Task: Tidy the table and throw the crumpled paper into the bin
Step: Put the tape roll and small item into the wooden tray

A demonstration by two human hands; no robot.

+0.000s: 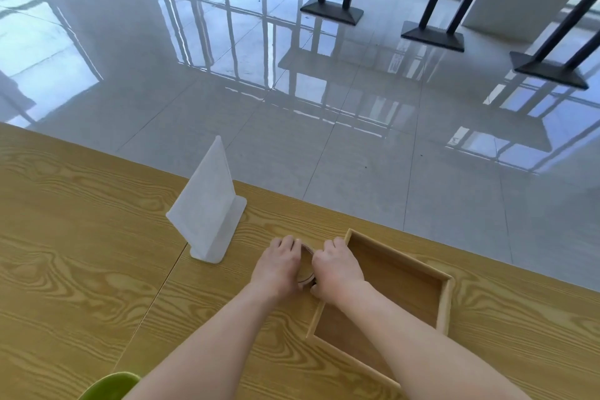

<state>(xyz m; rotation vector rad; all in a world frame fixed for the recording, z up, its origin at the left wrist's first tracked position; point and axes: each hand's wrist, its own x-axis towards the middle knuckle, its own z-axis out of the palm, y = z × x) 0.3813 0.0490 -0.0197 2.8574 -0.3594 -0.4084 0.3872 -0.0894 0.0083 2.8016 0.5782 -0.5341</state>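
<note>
1. Right now, nearest you, a green curved rim (108,386) pokes in at the near-left edge. You cannot tell whether it is the bin.
2. Your forearms reach out over the table (65,253), and the right one crosses the near-left corner of the wooden tray (446,302). The parts of the tray floor that show hold nothing.
3. Your left hand (279,265) and right hand (337,269) meet just left of the tray's left wall. Both have their fingers curled round a pale round piece (306,278), clamping it between them. It is mostly hidden, low at the tabletop and outside the tray.
4. A little farther and to the left, a white sign stand (207,204) is upright near the far edge, apart from your hands.
5. Beyond the table lie the glossy floor tiles and the black table legs (331,10) of other tables.
6. The crumpled paper is nowhere in view, so you cannot say whether it has been binned. The tidying looks partway: the round piece seems bound for the tray, and nothing is in there yet.
</note>
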